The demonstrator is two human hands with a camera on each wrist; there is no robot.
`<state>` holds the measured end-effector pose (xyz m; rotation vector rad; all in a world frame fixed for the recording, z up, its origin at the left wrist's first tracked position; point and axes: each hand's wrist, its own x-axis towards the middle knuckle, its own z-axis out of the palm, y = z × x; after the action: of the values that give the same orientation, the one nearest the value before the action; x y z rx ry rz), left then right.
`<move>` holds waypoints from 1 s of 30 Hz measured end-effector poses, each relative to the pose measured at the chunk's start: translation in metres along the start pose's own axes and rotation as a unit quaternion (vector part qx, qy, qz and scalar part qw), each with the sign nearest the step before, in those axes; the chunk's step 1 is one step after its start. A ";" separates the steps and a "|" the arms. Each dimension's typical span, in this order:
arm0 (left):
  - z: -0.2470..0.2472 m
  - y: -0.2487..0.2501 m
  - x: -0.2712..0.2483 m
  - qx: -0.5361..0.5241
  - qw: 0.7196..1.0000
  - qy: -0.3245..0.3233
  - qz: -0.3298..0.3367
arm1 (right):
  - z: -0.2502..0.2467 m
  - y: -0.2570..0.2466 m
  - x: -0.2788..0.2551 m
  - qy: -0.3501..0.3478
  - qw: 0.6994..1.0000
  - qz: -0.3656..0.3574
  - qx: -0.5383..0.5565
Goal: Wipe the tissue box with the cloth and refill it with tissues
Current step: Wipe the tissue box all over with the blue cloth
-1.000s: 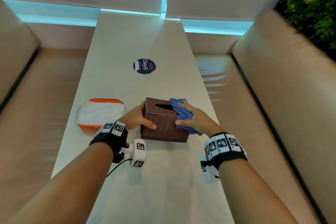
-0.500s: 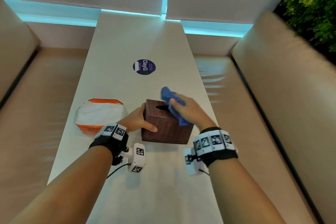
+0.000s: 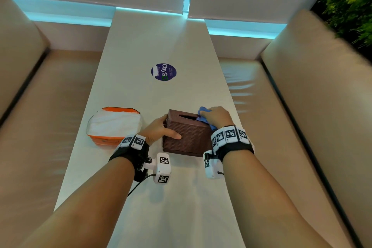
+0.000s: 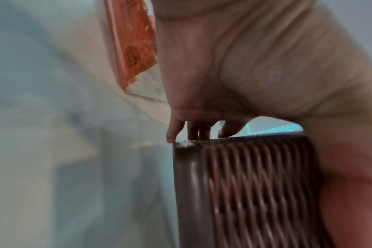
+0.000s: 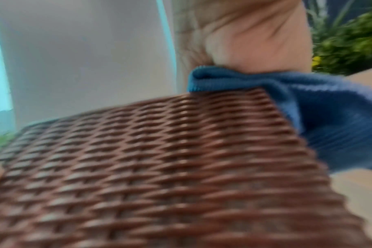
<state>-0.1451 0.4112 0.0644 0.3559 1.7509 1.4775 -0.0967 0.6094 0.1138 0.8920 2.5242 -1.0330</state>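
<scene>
Near the surface's right edge, the left hand [image 3: 159, 131] is clasping the brown woven tissue box [image 3: 186, 135] by its left side to steady it, while the right hand [image 3: 216, 117] is pressing the bunched blue cloth [image 3: 203, 116] onto its top right corner, the orange-and-white tissue pack [image 3: 113, 125] waiting toward the left edge.

Our right hand [image 3: 216, 117] carries the blue cloth [image 3: 203, 116] from above the slot toward three o'clock, onto the top right edge of the tissue box [image 3: 187, 135], lower than half a second ago.
</scene>
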 end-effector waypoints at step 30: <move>-0.005 0.039 -0.023 0.380 0.896 -0.101 0.209 | -0.005 0.055 -0.009 -0.219 0.791 0.168 0.546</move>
<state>-0.1444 0.4031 0.1094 1.3093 2.0990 0.8969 -0.0552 0.6393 0.0920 1.0835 1.1616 -2.2555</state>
